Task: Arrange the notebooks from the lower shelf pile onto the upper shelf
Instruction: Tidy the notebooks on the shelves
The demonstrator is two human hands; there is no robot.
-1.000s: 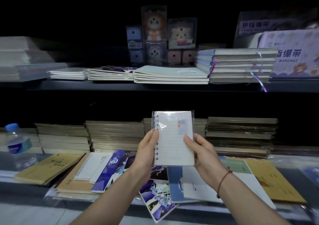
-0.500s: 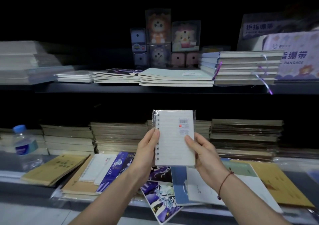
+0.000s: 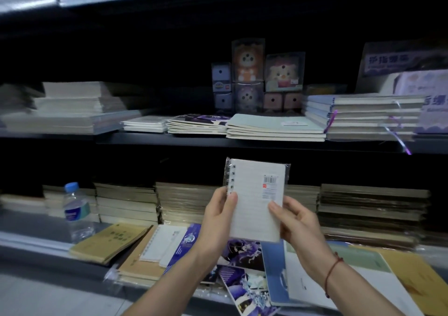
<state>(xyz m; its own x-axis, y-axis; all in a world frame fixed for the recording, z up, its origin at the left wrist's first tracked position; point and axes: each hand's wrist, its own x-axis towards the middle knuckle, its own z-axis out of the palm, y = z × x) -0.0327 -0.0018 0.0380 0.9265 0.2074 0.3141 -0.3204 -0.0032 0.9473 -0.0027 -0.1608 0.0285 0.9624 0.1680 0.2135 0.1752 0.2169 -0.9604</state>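
Head view looks at two dark shelves, with a small spiral notebook (image 3: 257,201) held upright in the gap between them, in front of the lower shelf's back stacks. It sits in a clear wrapper, its wire binding along the left edge and a barcode sticker near its top right corner. The left hand (image 3: 219,218) grips the left edge, thumb laid across the front beside the binding. The right hand (image 3: 297,221) holds the right edge low down, thumb pressed on the cover; a red cord bracelet (image 3: 333,270) circles that wrist.

On the upper shelf (image 3: 242,141), flat piles run along the front edge: a white pile (image 3: 144,124) towards the left, a purple-covered pile (image 3: 197,124) next to it, a pale green pile (image 3: 275,127) at the middle, and a taller stack (image 3: 363,116) with purple ribbons towards the right. Cartoon-printed packets (image 3: 257,73) stand behind them at the back.

On the lower shelf (image 3: 31,230), a loose pile of notebooks (image 3: 169,245) lies spread along the front edge below the hands: yellowish and tan covers at the left, purple illustrated ones in the middle, blue and yellow ones at the right. Behind it, tight stacks of books (image 3: 184,201) line the back. A water bottle (image 3: 76,212) with a blue cap stands upright towards the left end.
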